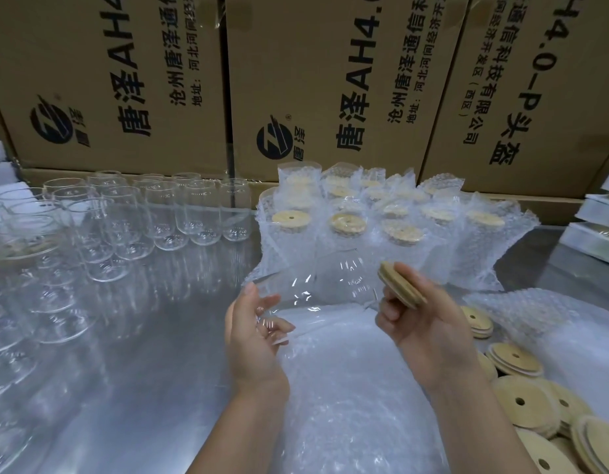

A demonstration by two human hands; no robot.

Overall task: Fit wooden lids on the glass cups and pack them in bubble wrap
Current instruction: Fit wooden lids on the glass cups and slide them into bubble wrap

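My left hand (pixel 258 333) holds a clear glass cup (pixel 316 285) tilted on its side, its mouth turned toward my right hand. My right hand (pixel 419 319) pinches a round wooden lid (pixel 400 285) between thumb and fingers, a short gap away from the cup's mouth. Both hands hover over a pile of flat bubble wrap bags (pixel 347 388) on the metal table. Several bare glass cups (pixel 132 217) stand in rows at the left. Several lidded cups in bubble wrap (pixel 392 227) stand upright behind my hands.
Loose wooden lids (pixel 521 401) lie heaped at the right, partly under a bubble wrap bag (pixel 535 316). Large cardboard boxes (pixel 313 83) wall off the back. White stacked boxes (pixel 600 230) sit at the far right edge. The metal tabletop (pixel 152 371) shows at the left front.
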